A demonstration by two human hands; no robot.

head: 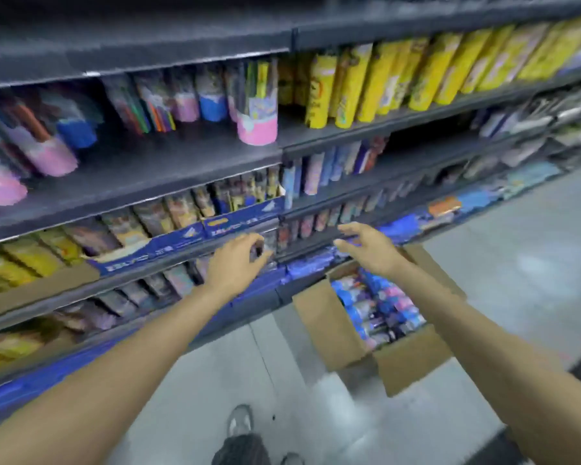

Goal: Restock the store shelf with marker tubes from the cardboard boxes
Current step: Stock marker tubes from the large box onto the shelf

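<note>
Both bare forearms outstretched: left hand (pixel 237 260) curled around a dark, blurred marker tube (pixel 268 245) at the grey metal shelf (pixel 168 263) edge; right hand (pixel 366 245) spread, empty, above open brown cardboard box (pixel 329 327) of tubes.

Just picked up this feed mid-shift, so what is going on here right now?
A person is restocking a store shelf. Their left hand is at the shelf edge, fingers curled round a small dark thing; blur hides whether it is a marker tube. The right hand hangs open above the open cardboard box on the floor, holding nothing. The box is packed with marker tubes. The shelf above has bare space beside a pink-based tube.
</note>
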